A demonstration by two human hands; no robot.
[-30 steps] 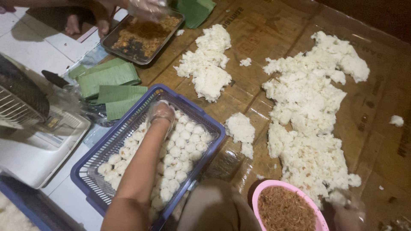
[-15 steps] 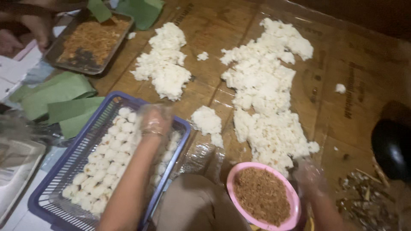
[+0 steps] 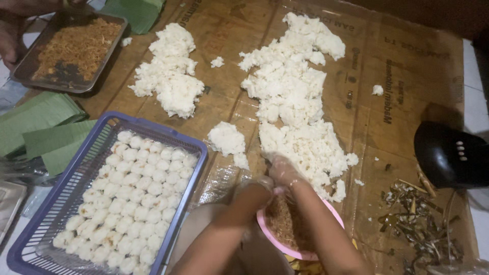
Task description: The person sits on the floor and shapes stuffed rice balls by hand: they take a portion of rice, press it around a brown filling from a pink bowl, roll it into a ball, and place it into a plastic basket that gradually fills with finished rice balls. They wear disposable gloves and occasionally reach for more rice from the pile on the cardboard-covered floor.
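Note:
Both my hands wear thin clear gloves and meet over a pink bowl (image 3: 333, 216) of brown shredded filling at the bottom centre. My left hand (image 3: 259, 186) curls at the bowl's near-left rim. Beside it, my right hand (image 3: 284, 172) sits between the bowl and the lower edge of the large white rice pile (image 3: 295, 97). The fingers are bunched together, and I cannot see whether either hand holds anything. To the left, a blue plastic basket (image 3: 153, 128) holds several rows of small white rice balls (image 3: 132, 198).
Two smaller rice heaps (image 3: 170, 71) (image 3: 226, 138) lie on plastic-covered cardboard (image 3: 407, 76). A metal tray of brown filling (image 3: 76, 46) is at top left, with another person's hand (image 3: 10, 35) beside it. Folded green leaves (image 3: 41, 127) lie left. A black object (image 3: 451, 153) and leaf scraps (image 3: 417, 224) are right.
My left hand has left the basket of rice balls and moved right to the pink bowl. My right hand has come up to meet it. The view has shifted right.

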